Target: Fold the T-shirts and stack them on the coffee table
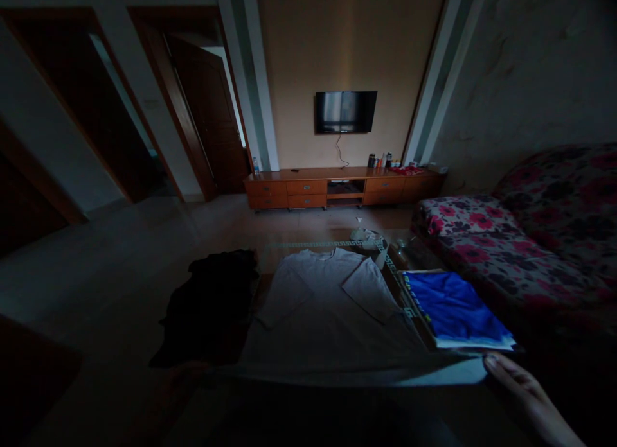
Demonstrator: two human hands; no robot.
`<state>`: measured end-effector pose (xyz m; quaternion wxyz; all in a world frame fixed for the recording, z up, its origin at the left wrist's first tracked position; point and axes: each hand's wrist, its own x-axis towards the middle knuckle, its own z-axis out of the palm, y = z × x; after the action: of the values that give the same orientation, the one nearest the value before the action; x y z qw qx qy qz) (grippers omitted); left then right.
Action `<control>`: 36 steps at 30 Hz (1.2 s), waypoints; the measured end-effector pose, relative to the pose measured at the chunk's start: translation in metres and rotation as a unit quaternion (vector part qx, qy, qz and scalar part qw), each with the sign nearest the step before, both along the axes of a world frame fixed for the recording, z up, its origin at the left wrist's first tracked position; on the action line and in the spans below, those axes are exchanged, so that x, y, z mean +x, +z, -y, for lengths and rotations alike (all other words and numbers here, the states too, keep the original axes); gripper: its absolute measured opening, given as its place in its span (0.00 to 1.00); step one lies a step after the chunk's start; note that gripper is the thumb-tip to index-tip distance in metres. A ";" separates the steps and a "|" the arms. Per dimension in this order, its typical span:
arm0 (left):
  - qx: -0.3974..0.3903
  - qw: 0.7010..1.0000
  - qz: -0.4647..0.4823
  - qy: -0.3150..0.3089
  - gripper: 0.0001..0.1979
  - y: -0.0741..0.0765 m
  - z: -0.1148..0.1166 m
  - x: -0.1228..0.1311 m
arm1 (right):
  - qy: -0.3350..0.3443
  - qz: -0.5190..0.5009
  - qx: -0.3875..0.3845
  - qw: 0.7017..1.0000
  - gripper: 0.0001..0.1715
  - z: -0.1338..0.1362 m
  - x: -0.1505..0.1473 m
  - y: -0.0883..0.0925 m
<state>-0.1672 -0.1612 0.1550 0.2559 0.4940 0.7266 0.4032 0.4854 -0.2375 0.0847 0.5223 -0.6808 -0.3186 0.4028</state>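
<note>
The right hand's fingers (497,366) pinch the hem of a grey short-sleeved fabric T-shirt (332,306) spread beyond them; the left hand (187,374) is too dark to tell. Seemingly straightening; next calls for even tension.

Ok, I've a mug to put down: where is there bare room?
The cabinet top is bare below the television, between the small dark object and the bottles. The floor left of the black clothes is free too. The glass table is crowded with the spread grey shirt and blue stack.
</note>
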 end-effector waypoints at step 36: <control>0.039 0.905 -0.344 -0.246 0.18 -0.161 -0.272 0.111 | 0.055 0.482 0.009 0.874 0.20 -0.249 -0.062 -0.117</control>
<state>-0.0559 0.1111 -0.0065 0.0612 0.7745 0.6088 0.1606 0.4230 0.0118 -0.0325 0.2868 -0.7672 -0.5715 0.0497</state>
